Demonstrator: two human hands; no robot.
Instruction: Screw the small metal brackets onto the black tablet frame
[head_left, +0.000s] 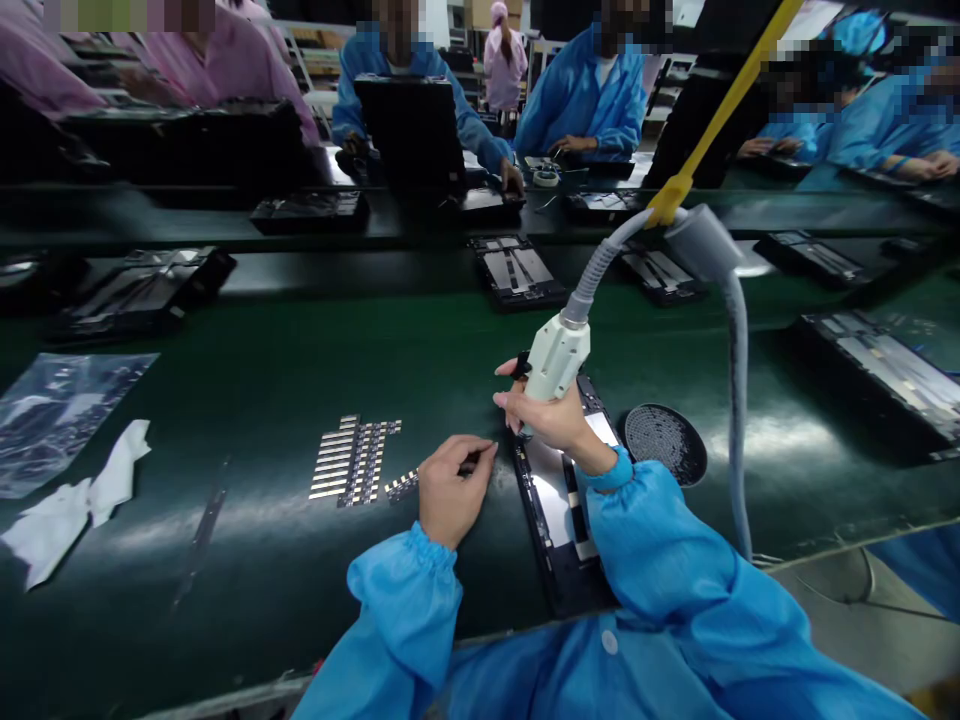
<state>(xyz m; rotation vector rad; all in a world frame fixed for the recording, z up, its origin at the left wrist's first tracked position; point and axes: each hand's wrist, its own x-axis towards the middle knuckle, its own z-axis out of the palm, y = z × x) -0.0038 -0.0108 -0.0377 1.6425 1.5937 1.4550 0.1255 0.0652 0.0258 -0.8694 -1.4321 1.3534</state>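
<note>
My right hand point(551, 418) is wrapped round a pale electric screwdriver point(556, 358) that hangs from a grey hose and points down at an open black device point(559, 520) lying in front of me. My left hand point(450, 485) rests on the dark green belt beside the device's left edge, fingers curled in a pinch on a small dark part I cannot make out. Just left of that hand lies a row of small metal strips point(352, 462).
A round black screw tray point(665, 443) sits right of the device. A clear bag point(52, 415) and white cloth point(75, 500) lie at the left. More open devices point(517, 272) ride the belt; people in blue and pink coats work across it.
</note>
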